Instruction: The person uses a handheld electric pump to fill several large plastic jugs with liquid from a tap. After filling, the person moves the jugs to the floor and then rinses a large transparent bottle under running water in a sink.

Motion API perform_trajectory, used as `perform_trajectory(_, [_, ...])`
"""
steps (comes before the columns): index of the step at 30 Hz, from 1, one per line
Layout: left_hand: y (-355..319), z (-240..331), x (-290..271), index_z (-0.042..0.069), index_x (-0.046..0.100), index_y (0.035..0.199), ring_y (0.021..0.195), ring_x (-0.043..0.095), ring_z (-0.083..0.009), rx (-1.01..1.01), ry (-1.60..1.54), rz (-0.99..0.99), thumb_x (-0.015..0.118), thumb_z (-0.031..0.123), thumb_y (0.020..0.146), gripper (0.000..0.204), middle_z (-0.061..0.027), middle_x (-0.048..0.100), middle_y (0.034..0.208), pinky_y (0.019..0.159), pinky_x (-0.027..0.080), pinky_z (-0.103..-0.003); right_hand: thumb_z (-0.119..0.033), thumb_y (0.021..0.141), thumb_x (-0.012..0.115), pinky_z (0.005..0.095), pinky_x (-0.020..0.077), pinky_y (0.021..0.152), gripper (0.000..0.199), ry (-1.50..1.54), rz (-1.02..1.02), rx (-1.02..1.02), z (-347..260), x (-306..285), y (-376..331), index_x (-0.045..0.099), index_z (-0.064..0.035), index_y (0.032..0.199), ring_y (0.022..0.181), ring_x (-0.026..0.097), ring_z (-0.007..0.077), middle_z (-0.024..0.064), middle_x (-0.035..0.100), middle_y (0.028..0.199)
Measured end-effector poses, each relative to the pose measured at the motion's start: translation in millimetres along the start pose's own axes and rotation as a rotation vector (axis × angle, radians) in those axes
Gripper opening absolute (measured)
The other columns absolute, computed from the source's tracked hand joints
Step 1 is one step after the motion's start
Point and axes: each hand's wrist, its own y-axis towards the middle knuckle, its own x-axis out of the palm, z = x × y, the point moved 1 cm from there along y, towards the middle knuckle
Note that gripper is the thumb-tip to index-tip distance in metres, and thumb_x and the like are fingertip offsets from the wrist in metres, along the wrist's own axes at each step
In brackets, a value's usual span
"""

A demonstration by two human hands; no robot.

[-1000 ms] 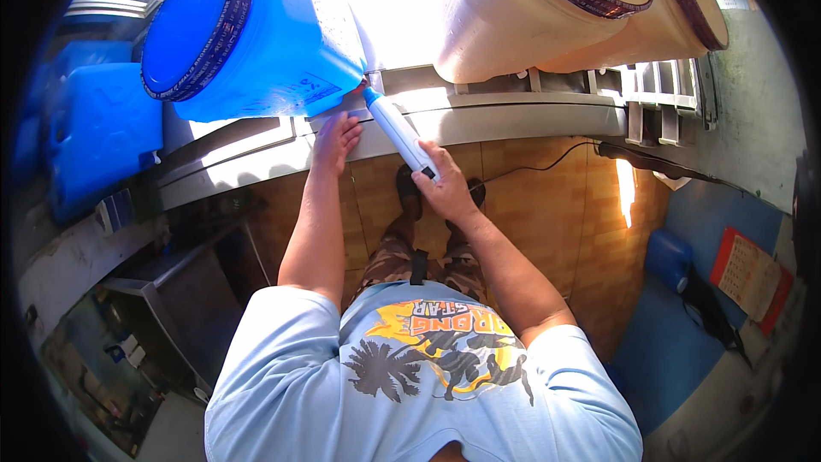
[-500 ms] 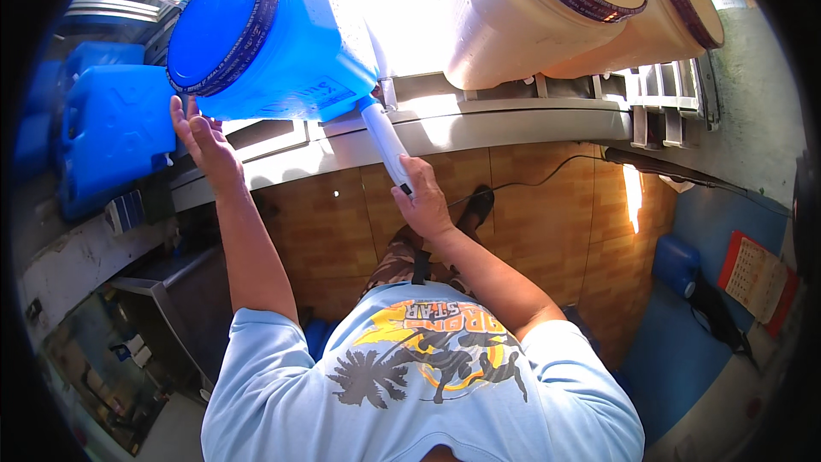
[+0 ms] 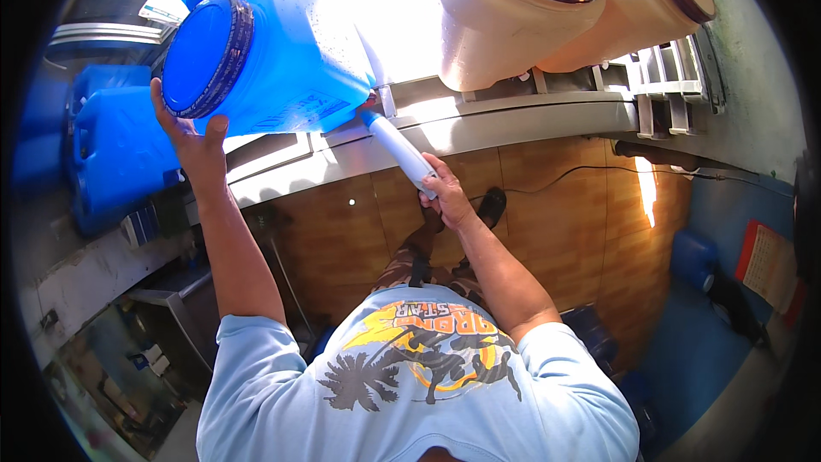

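A large translucent blue water jug (image 3: 295, 60) lies tilted on a metal ledge, its round blue cap (image 3: 198, 51) facing me. A dark printed band (image 3: 231, 64) wraps the cap's rim. My left hand (image 3: 198, 144) is at the cap's lower left edge, thumb and fingers spread around the rim; I cannot tell how firmly it touches. My right hand (image 3: 449, 192) is closed on the lower end of a white tube-shaped tool with a blue tip (image 3: 398, 150). That tip points up at the jug's lower right corner, close to a small red part.
Two whitish jugs (image 3: 505, 26) with banded caps stand right of the blue one. More blue jugs (image 3: 128, 137) are at the left. The metal ledge (image 3: 513, 127) crosses ahead of me. A dark cord (image 3: 599, 168) runs to the right above the tiled floor (image 3: 547, 231).
My left hand has moved up and left around the cap's edge. The white tool has swung slightly, its lower end shifting right with my right hand. The view has shifted a little.
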Motion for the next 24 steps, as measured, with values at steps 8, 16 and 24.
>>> perform_trajectory(8, [12.2,10.4,-1.6,0.012,0.016,0.161,0.142,0.038,-0.0336,0.049,-0.028,-0.020,0.085,0.067,0.063,0.132,-0.0175,0.034,0.155,0.118,0.032,-0.052,-0.017,0.095,0.064,0.0244,0.0461,0.063,0.058,-0.419,0.082,-0.189,-58.6,15.9,-12.5,0.044,-0.0102,0.149,0.073,0.052,0.0090,0.0032,0.056,0.103])
perform_trajectory(16, [27.7,18.4,-3.2,0.010,0.037,0.154,0.137,0.044,-0.0311,0.046,-0.037,-0.139,0.090,0.063,0.061,0.119,-0.0127,0.043,0.149,0.113,0.039,-0.046,-0.019,0.094,0.063,0.0252,0.0509,0.062,0.060,0.030,0.054,-0.277,-156.6,-37.1,-140.4,0.043,-0.0114,0.150,0.070,0.057,0.0128,0.0089,0.057,0.111])
perform_trajectory(24, [44.4,11.1,-22.5,0.006,0.041,0.149,0.136,0.047,-0.0332,0.021,-0.084,-0.223,0.080,0.067,0.074,0.104,-0.0182,0.049,0.145,0.116,0.035,-0.047,-0.013,0.093,0.059,0.0298,0.0544,0.068,0.071,-0.055,0.246,-0.727,-343.4,-135.0,-282.3,0.031,-0.0121,0.157,0.081,0.061,0.0194,0.0109,0.057,0.117])
